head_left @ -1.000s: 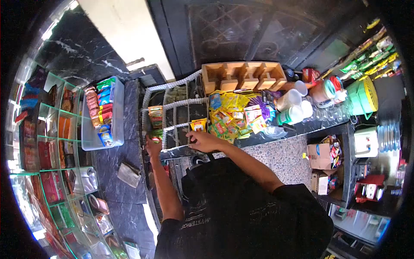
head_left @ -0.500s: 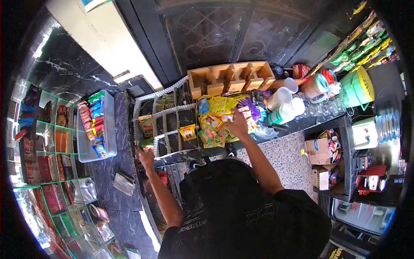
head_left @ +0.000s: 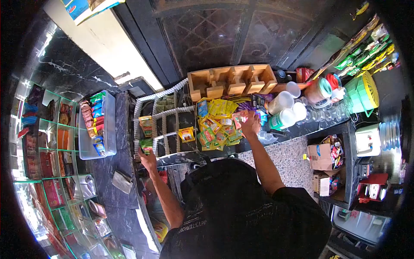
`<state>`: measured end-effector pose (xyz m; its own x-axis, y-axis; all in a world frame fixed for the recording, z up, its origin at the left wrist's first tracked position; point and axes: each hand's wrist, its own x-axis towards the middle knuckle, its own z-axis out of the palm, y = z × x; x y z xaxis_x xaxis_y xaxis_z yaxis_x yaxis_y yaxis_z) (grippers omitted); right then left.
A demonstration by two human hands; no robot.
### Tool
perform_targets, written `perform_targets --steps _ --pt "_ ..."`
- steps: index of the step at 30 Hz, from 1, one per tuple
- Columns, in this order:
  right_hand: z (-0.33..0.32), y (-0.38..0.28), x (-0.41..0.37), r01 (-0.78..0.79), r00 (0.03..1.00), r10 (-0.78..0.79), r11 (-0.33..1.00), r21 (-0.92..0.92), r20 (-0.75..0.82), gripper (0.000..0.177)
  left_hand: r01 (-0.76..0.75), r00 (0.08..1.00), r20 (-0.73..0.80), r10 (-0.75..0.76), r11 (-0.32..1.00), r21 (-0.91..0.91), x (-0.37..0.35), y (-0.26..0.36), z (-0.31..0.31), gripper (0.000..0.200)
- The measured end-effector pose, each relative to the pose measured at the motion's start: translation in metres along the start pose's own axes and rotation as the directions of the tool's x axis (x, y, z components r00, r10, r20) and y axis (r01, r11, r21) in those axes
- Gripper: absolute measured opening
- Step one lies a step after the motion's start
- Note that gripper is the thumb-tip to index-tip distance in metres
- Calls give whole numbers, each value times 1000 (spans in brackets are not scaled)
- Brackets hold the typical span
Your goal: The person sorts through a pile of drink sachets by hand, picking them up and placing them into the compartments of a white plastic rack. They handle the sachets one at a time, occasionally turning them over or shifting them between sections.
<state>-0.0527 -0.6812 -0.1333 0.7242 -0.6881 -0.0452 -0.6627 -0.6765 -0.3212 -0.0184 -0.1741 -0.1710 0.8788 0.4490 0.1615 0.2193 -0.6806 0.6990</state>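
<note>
My left hand (head_left: 148, 159) is at the front left corner of a divided rack (head_left: 174, 108) wrapped in white cord. Its fingers are closed around green sachets (head_left: 146, 145) in the corner compartment. Over the right side of a loose pile of yellow sachets (head_left: 221, 106), my right hand (head_left: 251, 127) has its fingers bent on a reddish sachet (head_left: 239, 118); the fingertips are partly hidden. Purple sachets (head_left: 246, 105) lie just behind that hand. A single yellow-and-red sachet (head_left: 186, 134) rests in a front compartment, and orange sachets (head_left: 145, 125) stand in a left one.
Behind the pile stands a wooden divided box (head_left: 233, 82). Plastic jars (head_left: 282, 101) and a green bucket (head_left: 360, 95) line the counter to the right. On the left are a clear bin of sachets (head_left: 110, 134) and glass shelves (head_left: 56, 151).
My right hand has moved right across the pile, and a reddish sachet now shows at its fingers. My left hand stays at the corner compartment, where more of the green sachets shows.
</note>
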Motion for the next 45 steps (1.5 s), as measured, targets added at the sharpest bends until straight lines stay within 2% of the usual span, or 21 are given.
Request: perform_targets --steps 1,6,8,9,10,11,13,19,21,25,27,29,31,33,34,36,39,41,42,43,45 --pt "3 4 3 0 1000 0 1000 0 2 72 21 999 -29 -23 998 -61 -1 -3 2 59" --pt "0 1 13 211 962 -169 960 187 -215 25 40 994 -97 -44 998 -50 -10 25 -8 47" --pt "-16 -10 14 220 956 -175 959 180 -234 19 46 993 -104 -49 998 -37 -10 27 -4 45" --pt "-19 -12 16 230 950 -183 958 171 -253 14 -94 984 -165 67 983 -159 -12 29 -1 42" --pt "-21 -13 18 228 951 -181 958 171 -252 14 -236 956 -238 173 934 -269 -13 30 0 39" --pt "-24 -14 20 298 930 -238 934 197 -280 12 -236 956 -236 174 934 -269 -13 31 1 39" --pt "-27 -15 24 367 905 -292 904 219 -309 9 33 987 -148 -54 989 -143 -15 74 -10 38" --pt "-35 -25 29 441 864 -318 852 283 -390 9 -92 982 -182 50 968 -232 -18 114 -14 34" --pt "-41 -27 29 435 799 -354 898 62 -486 15 -78 985 -167 34 962 -262 -18 125 -14 33" --pt "-62 -38 28 367 909 -311 913 179 -279 15 -104 990 -122 67 937 -332 -27 158 -16 31" --pt "-77 -48 23 283 937 -349 706 650 -28 21 -56 998 -18 54 911 -408 -36 180 -13 28" --pt "-75 -59 17 315 901 -433 594 740 -35 28 -80 976 128 176 837 -541 -45 186 10 29" --pt "-86 -78 1 201 787 -605 439 876 122 29 142 863 430 265 691 -709 -60 217 19 30" --pt "-94 -94 -15 211 722 -669 456 865 177 26 446 681 681 269 585 -677 -79 262 9 30" --pt "-98 -101 -23 222 655 -720 476 851 232 24 444 682 680 270 586 -678 -84 268 11 30" --pt "-103 -110 -38 216 666 -711 474 854 226 24 437 450 756 475 621 -650 -92 275 15 31" --pt "-110 -113 -49 245 698 -666 568 786 263 22 569 483 811 331 585 -578 -98 272 21 32" --pt "-109 -115 -62 702 690 -691 566 432 -216 27 592 486 826 286 588 -552 -97 255 32 30" --pt "-116 -117 -69 693 643 -740 451 563 -199 40 700 518 824 229 440 -562 -98 249 40 30" --pt "-123 -122 -79 693 644 -739 452 562 -198 40 780 539 826 164 273 -564 -98 241 47 30" --pt "-133 -131 -97 693 460 -864 206 691 -204 44 806 498 827 261 214 -552 -96 236 47 34"
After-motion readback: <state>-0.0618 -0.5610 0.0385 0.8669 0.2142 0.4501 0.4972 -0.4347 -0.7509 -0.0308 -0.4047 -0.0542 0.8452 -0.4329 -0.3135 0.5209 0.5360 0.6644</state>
